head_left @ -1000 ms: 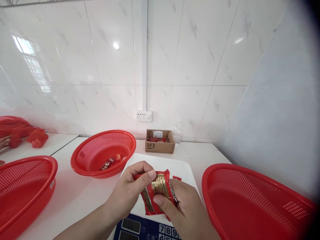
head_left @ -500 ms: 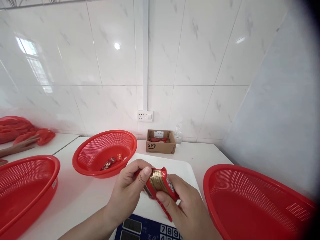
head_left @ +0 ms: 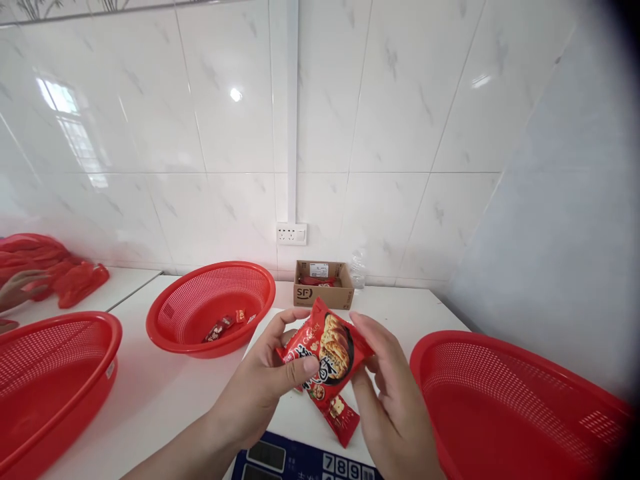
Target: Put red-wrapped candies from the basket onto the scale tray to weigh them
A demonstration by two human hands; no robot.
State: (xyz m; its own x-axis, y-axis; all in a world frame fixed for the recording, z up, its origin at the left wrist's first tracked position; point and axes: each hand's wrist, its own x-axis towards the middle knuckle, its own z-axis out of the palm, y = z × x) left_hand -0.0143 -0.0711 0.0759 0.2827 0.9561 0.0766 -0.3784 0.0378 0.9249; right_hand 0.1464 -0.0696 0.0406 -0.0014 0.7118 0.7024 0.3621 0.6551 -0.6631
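Observation:
A red snack packet (head_left: 330, 343), printed with a picture of golden-brown food and dark lettering, is held up in front of me over the scale. My left hand (head_left: 273, 373) grips it from the left, its thumb pressed on the printed front. Around the packet's right corner, my right hand (head_left: 387, 393) has its fingers curled, the thumb lower down. Below it a second, narrower red packet (head_left: 343, 420) slants down to the right; whether it rests on the scale or is held, I cannot tell. The scale (head_left: 300, 460) has a blue number panel.
Red plastic baskets stand at the left (head_left: 95, 387), back left (head_left: 253, 273) and right (head_left: 450, 340). The back-left one holds a few small packets (head_left: 220, 327). A cardboard box (head_left: 325, 297) with red packets sits by the wall. At far left, another person's hand (head_left: 23, 290) touches red netting (head_left: 80, 283).
The packet has turned from its gold-and-red side to its pictured front. My right thumb has come off its face. The other person's hand has shifted left on the netting.

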